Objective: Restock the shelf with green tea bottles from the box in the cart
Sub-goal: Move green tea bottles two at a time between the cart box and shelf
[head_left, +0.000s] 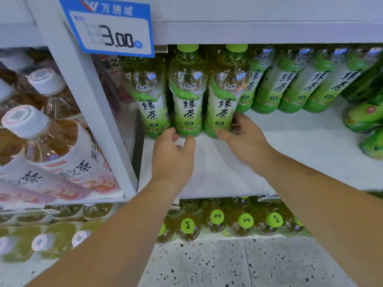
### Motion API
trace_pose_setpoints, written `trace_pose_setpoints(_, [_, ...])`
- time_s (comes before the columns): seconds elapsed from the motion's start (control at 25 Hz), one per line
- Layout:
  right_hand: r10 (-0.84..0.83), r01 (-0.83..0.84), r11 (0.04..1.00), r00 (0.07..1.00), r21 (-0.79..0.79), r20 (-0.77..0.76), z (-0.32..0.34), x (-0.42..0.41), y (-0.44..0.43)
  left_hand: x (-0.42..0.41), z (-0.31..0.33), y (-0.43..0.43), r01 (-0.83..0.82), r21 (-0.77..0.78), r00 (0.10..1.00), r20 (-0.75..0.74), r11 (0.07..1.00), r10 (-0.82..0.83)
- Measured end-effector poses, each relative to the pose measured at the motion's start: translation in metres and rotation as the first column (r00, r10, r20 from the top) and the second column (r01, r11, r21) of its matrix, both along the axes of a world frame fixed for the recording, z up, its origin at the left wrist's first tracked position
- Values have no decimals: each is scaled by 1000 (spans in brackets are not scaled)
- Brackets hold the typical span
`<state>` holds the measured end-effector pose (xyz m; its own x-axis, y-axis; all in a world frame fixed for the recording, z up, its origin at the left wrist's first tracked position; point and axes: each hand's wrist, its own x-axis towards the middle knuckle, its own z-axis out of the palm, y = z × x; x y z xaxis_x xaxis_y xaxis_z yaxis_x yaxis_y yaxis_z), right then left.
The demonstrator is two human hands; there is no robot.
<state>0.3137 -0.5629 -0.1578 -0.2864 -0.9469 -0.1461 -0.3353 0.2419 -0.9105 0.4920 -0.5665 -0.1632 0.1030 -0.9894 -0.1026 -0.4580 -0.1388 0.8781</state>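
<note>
Shop shelving in white, drinks section, seen from above and in front. Left hand (173, 154): reaches in from below, fingers and thumb curled against the foot of the middle bottle (187, 96), thumb on its right side, fingertips on its left. Middle bottle: green tea, green cap, green-and-white label, upright near the left end of the white shelf (290, 146), well back from the shelf's front edge. Right hand (243, 139): to the right of the middle bottle, clamped low on the right bottle (224, 96), thumb across the front of its base, fingers wrapped round its far side. Right bottle: same green tea, upright, just beside the middle bottle. Left bottle (148, 96): same kind, upright, just beside the middle bottle on its other side, against the white upright post (87, 104). Back row of green tea bottles (290, 85): right of and behind the middle bottle, upright, labels facing out. Lying green bottles (364, 119): far right of the middle bottle, on their sides at the frame edge. Price tag (109, 27): blue and white, reads 3.00, above and left of the middle bottle. Fruit tea bottles (62, 146): white caps, amber drink, left of the middle bottle beyond the post. Lower-shelf bottles (245, 220): green caps, below the middle bottle. Speckled floor (228, 264): lowest, under all.
</note>
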Motion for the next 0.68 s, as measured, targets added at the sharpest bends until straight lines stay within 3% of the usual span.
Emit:
trace_pose_setpoints(0.16, [-182, 178, 972, 983, 153, 8, 18, 7, 22, 11, 16, 13, 64, 128, 991, -124, 990, -48])
trace_pose_setpoints(0.32, [-231, 190, 940, 966, 284, 117, 33, 11, 67, 22, 37, 36, 159, 281, 978, -175, 947, -112])
trace_pose_setpoints(0.68, [-196, 161, 886, 980, 435, 35, 113, 24, 213, 57, 118, 134, 437, 433, 884, -44, 788, -466])
